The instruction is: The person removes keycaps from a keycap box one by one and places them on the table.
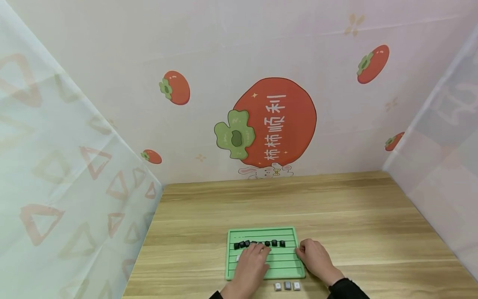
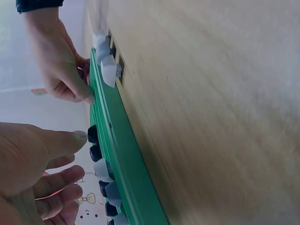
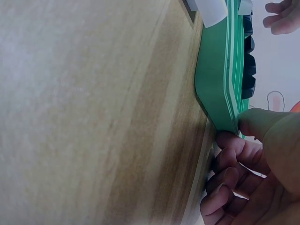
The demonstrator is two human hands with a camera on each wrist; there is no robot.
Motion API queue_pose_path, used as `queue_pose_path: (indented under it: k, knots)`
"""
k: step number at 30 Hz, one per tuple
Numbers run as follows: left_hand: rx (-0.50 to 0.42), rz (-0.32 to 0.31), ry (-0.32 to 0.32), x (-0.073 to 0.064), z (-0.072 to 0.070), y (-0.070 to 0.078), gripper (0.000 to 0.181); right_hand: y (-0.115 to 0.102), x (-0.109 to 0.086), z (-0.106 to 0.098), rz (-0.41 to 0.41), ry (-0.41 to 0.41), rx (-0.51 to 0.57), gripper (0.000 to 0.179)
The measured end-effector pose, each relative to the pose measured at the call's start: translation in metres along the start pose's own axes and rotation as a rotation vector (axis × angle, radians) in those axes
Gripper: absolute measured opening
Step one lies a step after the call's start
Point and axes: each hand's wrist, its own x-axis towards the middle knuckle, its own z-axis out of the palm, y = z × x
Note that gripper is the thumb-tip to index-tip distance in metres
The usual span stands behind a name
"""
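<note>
A green ridged tray (image 1: 284, 272) lies on the table with a row of small black keycaps (image 1: 274, 243) across its upper part. My left hand (image 1: 251, 263) hovers over the tray's left half, fingers loosely bent and nothing held; in the left wrist view its thumb (image 2: 65, 140) comes close to a black keycap (image 2: 93, 134). Partly behind that hand shows a white keycap (image 1: 237, 258). At the tray's right edge, my right hand (image 1: 316, 258) pinches the rim, thumb (image 3: 260, 123) on top and curled fingers (image 3: 229, 143) at the side.
Three white and grey keycaps (image 1: 287, 285) stand in a row on the wooden table (image 1: 186, 249), just in front of the tray. A printed backdrop (image 1: 201, 137) rises behind the table, with patterned side panels (image 1: 82, 187) at left and right.
</note>
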Motion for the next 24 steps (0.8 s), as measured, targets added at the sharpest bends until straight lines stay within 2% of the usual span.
queue_pose_path:
  k: [4, 10, 18, 24]
  knots:
    - [-0.016, -0.042, -0.04, 0.003, 0.0016, -0.003, 0.04, -0.0002, 0.0001, -0.0001, -0.006, 0.006, 0.002, 0.053]
    - [-0.017, -0.068, -0.075, 0.0044, 0.0036, -0.0056, 0.036, 0.0001, -0.0001, 0.0005, 0.0, -0.002, 0.013, 0.053]
    - [-0.006, -0.07, -0.09, 0.0049, 0.0063, -0.0079, 0.032, -0.0011, -0.0005, 0.0002, 0.001, 0.01, 0.003, 0.051]
    - [0.014, -0.047, -0.078, 0.0062, 0.009, -0.0096, 0.025, -0.0015, -0.0006, -0.0009, 0.006, 0.002, 0.003, 0.052]
